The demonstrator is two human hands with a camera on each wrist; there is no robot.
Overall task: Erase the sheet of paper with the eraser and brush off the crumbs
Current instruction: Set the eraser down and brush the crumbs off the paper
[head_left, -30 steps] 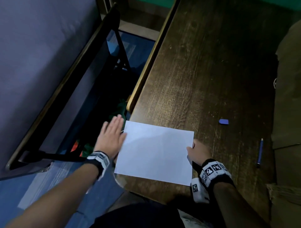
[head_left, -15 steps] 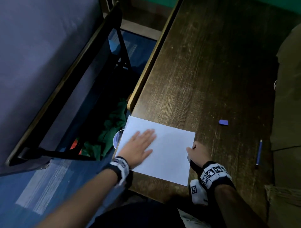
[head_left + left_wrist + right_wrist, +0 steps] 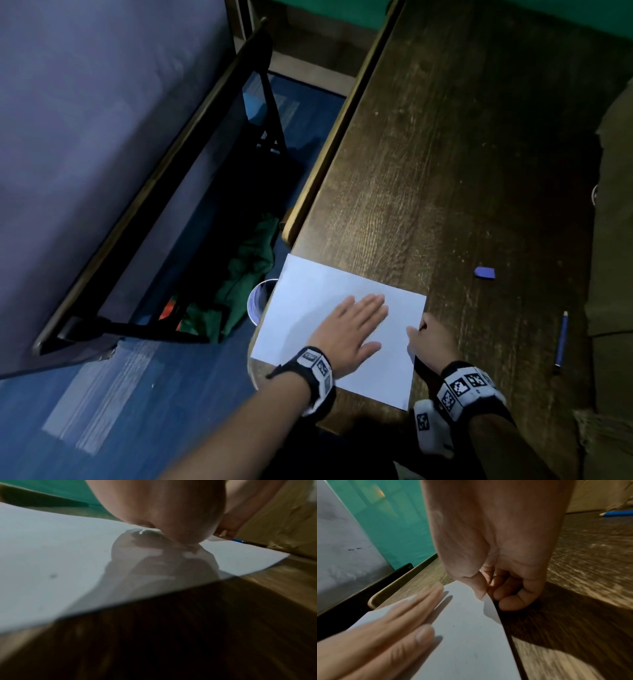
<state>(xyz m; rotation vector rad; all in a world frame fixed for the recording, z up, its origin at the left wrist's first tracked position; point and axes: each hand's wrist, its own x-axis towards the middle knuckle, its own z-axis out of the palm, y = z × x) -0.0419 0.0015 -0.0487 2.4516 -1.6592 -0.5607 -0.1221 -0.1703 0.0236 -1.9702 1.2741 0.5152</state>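
A white sheet of paper (image 3: 308, 308) lies at the near left corner of the dark wooden table (image 3: 445, 171). My left hand (image 3: 356, 322) lies flat on the sheet (image 3: 467, 635) with straight fingers (image 3: 412, 609). My right hand (image 3: 428, 335) pinches the sheet's right edge between thumb and curled fingers (image 3: 510, 601), lifting that edge slightly. The small blue eraser (image 3: 484, 273) lies on the table to the right of the paper, apart from both hands. In the left wrist view the palm (image 3: 171, 513) rests on the paper (image 3: 51, 554).
A blue pencil (image 3: 561, 337) lies near the table's right side, beside olive fabric (image 3: 616, 240). Left of the table are a dark chair frame (image 3: 171, 205), green cloth (image 3: 246, 274) and a round container (image 3: 258, 305) on the blue floor.
My left hand has swept from beyond the sheet's left edge rightward across the paper to its middle. My right hand has kept its pinch on the right edge.
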